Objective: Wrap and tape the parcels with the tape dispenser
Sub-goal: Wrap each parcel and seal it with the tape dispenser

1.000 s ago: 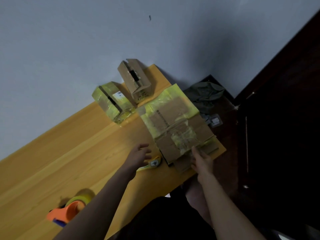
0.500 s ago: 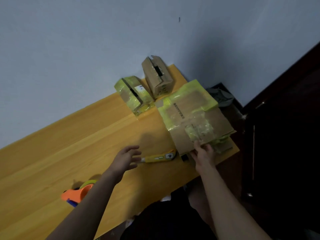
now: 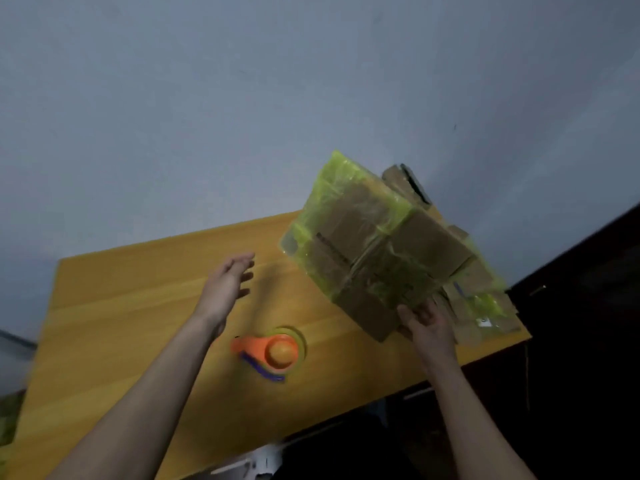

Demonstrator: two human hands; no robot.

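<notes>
The right hand (image 3: 427,325) grips the near lower corner of one large parcel (image 3: 377,258), thumb over its upper face and fingers beneath, holding it tilted up off the counter (image 3: 114,306). The parcel is flattened brown cardboard banded in yellow-green tape (a dark printed line runs along one panel, too blurred to read). The left hand (image 3: 227,289) hovers above the counter with fingers straight and spread, holding nothing, apart from the parcel's left edge. Between the two forearms, one tape dispenser (image 3: 268,355) lies on the counter: orange body, yellow-green roll, purple edge. Behind the raised parcel more taped cardboard (image 3: 481,303) lies at the counter's right end, with a small white label whose writing cannot be read, and one brown box (image 3: 403,180) shows above the parcel's upper edge.
</notes>
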